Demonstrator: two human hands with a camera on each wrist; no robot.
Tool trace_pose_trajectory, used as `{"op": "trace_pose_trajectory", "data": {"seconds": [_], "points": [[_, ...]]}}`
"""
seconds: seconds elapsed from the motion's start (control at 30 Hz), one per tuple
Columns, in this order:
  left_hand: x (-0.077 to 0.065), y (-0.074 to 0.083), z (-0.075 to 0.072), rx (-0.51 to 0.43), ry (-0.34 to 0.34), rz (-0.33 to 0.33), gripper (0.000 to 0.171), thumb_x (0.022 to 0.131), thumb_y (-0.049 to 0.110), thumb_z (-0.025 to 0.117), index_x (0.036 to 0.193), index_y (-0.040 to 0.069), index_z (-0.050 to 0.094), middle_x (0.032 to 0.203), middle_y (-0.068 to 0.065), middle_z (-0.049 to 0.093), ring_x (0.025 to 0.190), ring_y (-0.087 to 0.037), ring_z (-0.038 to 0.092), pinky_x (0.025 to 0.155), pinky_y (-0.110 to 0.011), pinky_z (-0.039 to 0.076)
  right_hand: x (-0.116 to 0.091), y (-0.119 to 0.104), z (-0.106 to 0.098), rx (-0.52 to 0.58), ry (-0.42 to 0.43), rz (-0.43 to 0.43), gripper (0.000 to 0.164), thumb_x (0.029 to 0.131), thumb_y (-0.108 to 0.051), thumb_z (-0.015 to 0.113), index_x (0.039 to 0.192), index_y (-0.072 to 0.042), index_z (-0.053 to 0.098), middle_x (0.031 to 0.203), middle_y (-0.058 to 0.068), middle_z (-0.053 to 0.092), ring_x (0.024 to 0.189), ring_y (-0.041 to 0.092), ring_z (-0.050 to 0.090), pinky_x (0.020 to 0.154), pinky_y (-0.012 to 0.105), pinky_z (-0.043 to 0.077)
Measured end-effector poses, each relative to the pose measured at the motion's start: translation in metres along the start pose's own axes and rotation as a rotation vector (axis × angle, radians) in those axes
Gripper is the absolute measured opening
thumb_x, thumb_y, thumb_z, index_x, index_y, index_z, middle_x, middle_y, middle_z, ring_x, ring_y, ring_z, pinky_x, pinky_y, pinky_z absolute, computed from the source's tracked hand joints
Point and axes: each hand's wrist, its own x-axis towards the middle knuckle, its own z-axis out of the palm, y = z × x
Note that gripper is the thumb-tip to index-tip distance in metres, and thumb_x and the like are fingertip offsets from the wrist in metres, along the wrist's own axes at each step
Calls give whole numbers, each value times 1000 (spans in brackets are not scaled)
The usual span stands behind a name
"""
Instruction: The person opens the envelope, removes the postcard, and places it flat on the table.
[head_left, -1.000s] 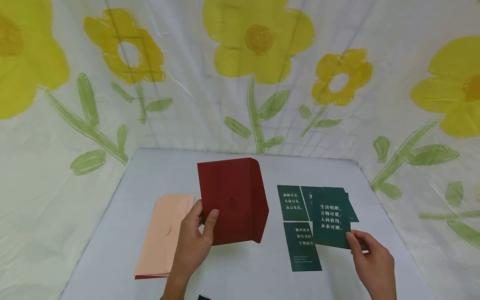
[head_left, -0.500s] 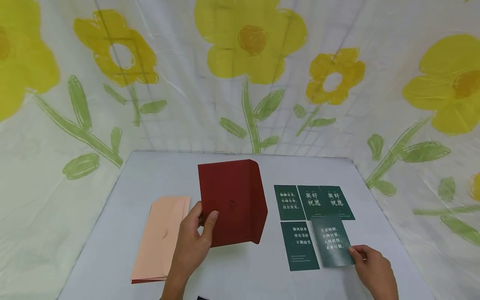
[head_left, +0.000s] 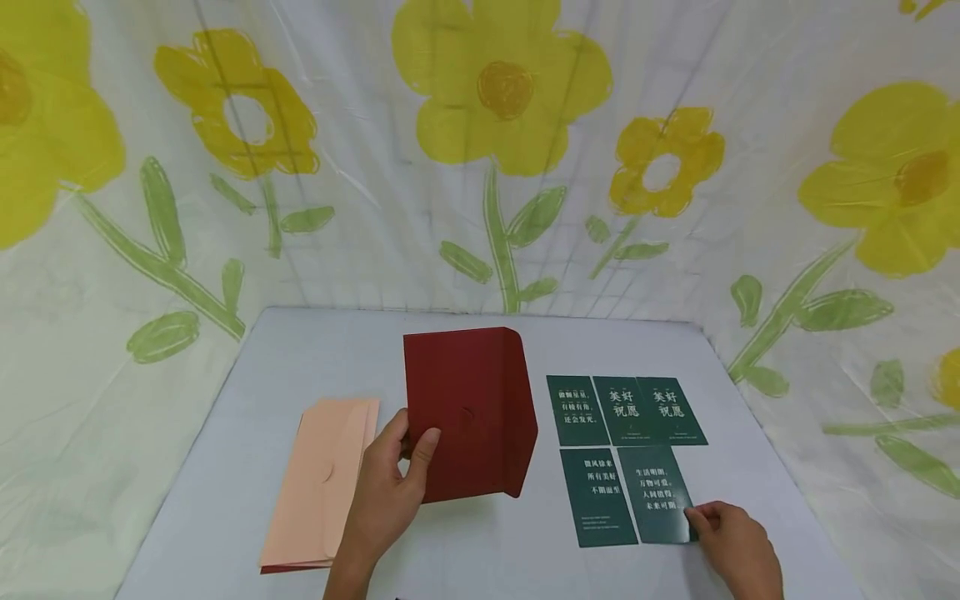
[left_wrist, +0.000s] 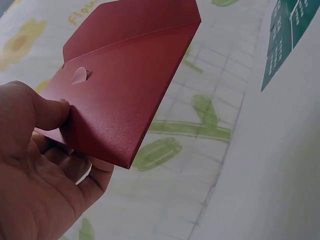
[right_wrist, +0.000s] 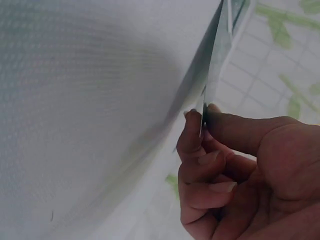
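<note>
My left hand (head_left: 393,479) holds a dark red envelope (head_left: 461,400) up over the middle of the table, thumb on the front and fingers behind. Its flap (left_wrist: 135,25) stands unfolded, and a small half-round tab (left_wrist: 80,75) shows on the front. At the right, my right hand (head_left: 735,542) pinches the lower right corner of a dark green card (head_left: 654,492) with white writing. In the right wrist view the card is seen edge-on between thumb and forefinger. It lies beside another green card (head_left: 597,500) in the lower row.
Behind them is an upper row of green cards (head_left: 577,410), two of them overlapping. At the left lies a stack of pale pink envelopes (head_left: 318,483) with red showing underneath. The white table (head_left: 480,558) backs onto a flower-patterned curtain (head_left: 390,250).
My right hand has lowered its green card from over the upper row to the spot beside the lower-row card. The red envelope stays held up in my left hand.
</note>
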Motion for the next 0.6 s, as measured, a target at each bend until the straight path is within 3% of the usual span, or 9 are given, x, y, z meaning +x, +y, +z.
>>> {"op": "trace_pose_trajectory", "data": {"seconds": [0.43, 0.6], "points": [[-1, 1, -1, 2, -32, -3, 16, 108, 27, 64, 123, 21, 63, 105, 11, 70, 90, -13, 69, 80, -31, 57, 0, -7, 6, -51, 38, 2, 31, 100, -21, 75, 104, 7, 61, 81, 14, 65, 73, 27, 58, 67, 43, 50], [-1, 1, -1, -14, -46, -15, 17, 108, 27, 64, 125, 21, 63, 107, 10, 71, 92, -13, 69, 81, -33, 57, -2, -10, 5, -90, 107, -9, 35, 95, -24, 81, 104, 5, 63, 90, 20, 60, 74, 30, 57, 63, 43, 51]]}}
